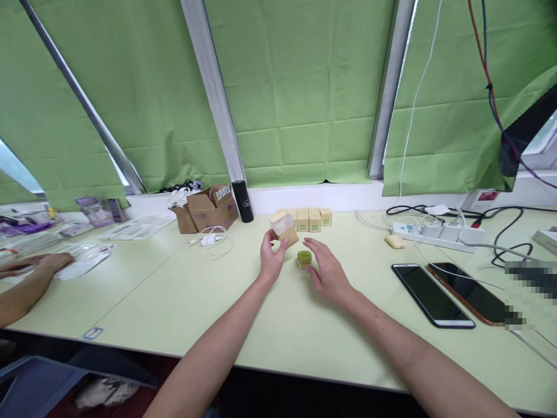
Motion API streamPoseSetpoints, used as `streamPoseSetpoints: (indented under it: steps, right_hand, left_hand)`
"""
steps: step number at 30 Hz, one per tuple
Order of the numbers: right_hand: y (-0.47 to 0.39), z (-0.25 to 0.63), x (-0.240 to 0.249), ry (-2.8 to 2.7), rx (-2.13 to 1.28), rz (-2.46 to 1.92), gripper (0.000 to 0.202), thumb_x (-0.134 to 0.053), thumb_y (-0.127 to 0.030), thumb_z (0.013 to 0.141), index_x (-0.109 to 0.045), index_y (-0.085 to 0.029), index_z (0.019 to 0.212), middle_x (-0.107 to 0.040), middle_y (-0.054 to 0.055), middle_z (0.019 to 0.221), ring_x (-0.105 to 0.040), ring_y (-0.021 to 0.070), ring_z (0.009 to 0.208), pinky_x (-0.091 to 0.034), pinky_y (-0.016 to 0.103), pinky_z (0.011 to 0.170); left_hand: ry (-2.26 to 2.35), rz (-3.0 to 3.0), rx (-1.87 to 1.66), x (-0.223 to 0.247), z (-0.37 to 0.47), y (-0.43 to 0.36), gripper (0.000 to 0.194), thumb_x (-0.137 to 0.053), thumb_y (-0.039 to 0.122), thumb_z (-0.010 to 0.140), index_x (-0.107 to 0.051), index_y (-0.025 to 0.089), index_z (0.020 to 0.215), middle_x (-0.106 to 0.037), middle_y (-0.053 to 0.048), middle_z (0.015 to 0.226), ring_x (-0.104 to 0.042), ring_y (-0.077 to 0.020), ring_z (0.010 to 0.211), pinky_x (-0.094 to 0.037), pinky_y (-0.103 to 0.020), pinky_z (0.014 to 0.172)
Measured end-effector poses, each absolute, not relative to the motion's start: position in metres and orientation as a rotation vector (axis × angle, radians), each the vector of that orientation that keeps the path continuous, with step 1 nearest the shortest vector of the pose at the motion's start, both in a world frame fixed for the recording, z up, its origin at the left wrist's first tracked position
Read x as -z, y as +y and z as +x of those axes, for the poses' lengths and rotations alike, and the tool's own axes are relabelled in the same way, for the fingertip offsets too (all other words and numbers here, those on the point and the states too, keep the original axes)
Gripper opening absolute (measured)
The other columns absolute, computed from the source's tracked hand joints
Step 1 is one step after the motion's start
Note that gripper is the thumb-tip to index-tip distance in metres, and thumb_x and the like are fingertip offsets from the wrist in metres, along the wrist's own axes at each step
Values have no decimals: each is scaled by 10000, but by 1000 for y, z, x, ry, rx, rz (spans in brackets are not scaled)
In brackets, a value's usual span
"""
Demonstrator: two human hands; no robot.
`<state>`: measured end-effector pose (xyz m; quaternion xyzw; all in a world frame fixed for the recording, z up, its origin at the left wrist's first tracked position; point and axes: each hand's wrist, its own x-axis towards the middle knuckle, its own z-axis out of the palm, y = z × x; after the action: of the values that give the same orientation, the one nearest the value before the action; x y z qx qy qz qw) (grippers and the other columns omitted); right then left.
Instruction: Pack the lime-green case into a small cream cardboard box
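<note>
In the middle of the head view, my left hand (272, 255) grips a small kraft-brown box (289, 234) whose lid flap stands up, with its pale inside showing. To the right of that box, a small jar with a green lid (304, 259) sits on the table. My right hand (325, 268) is beside the jar, fingers apart, with the fingertips close to its right side. Whether they touch it is hard to tell. Behind both hands, several small kraft boxes with green labels (314, 220) stand in a row.
An open cardboard carton (213, 208), a black cylinder (242, 201) and a white charger (211, 238) are at the back left. Two phones (433, 295), a power strip (430, 232) and cables lie right. Another person's hand (54, 264) rests far left.
</note>
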<state>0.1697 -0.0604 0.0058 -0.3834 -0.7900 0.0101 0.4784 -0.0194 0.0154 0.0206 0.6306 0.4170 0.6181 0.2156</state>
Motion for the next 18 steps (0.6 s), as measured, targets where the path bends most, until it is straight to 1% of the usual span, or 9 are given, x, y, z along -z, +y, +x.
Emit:
streamPoseSetpoints:
  steps: [2, 5, 7, 9, 13, 18]
  right_hand:
    - [-54, 170, 0, -1881, -22, -1071, 667, -552, -163, 954, -361, -248, 1587, -562, 157, 1510, -515, 352, 1407, -497, 610, 1136]
    - [-46, 169, 7, -1874, -63, -1220, 632, -605, -176, 931, -436, -214, 1538, -623, 166, 1428, -519, 384, 1348, -527, 595, 1065]
    - [-42, 169, 10, -1918, -98, -1259, 592, -636, -176, 920, -490, -221, 1492, -667, 152, 1371, -522, 388, 1316, -535, 570, 1024]
    - [-40, 169, 12, -1964, -110, -1266, 512, -649, -164, 917, -555, -240, 1415, -702, 128, 1312, -546, 372, 1255, -531, 536, 995]
    - [-40, 174, 9, -2002, -73, -1299, 365, -669, -141, 902, -641, -240, 1252, -733, 112, 1217, -577, 341, 1142, -503, 487, 960]
    - [-39, 192, 5, -1947, -60, -1400, 408, -652, -52, 840, -668, -231, 1206, -739, 104, 1203, -617, 311, 1099, -480, 435, 925]
  left_hand:
    - [1174, 1646, -1650, -15, -26, 27, 407, -718, 474, 825, -627, 178, 1089, -718, -105, 1089, -657, -250, 1002, -495, -377, 862]
    - [1172, 1555, -1546, -8, -34, 40, 386, -771, 377, 718, -649, 176, 1024, -743, -83, 1024, -677, -243, 935, -522, -371, 837]
    - [1165, 1530, -1478, -4, -38, 44, 362, -769, 321, 663, -665, 173, 976, -750, -73, 976, -681, -247, 901, -534, -377, 817]
    - [1169, 1548, -1412, -3, -39, 45, 352, -758, 277, 628, -683, 166, 953, -753, -64, 937, -683, -253, 886, -539, -383, 815]
    - [1184, 1622, -1303, -1, -37, 42, 378, -744, 205, 602, -700, 150, 973, -760, -65, 939, -689, -254, 880, -542, -383, 820]
    - [1130, 1730, -1188, 2, -33, 38, 440, -712, 116, 599, -696, 157, 1037, -762, -79, 1011, -692, -246, 905, -551, -395, 874]
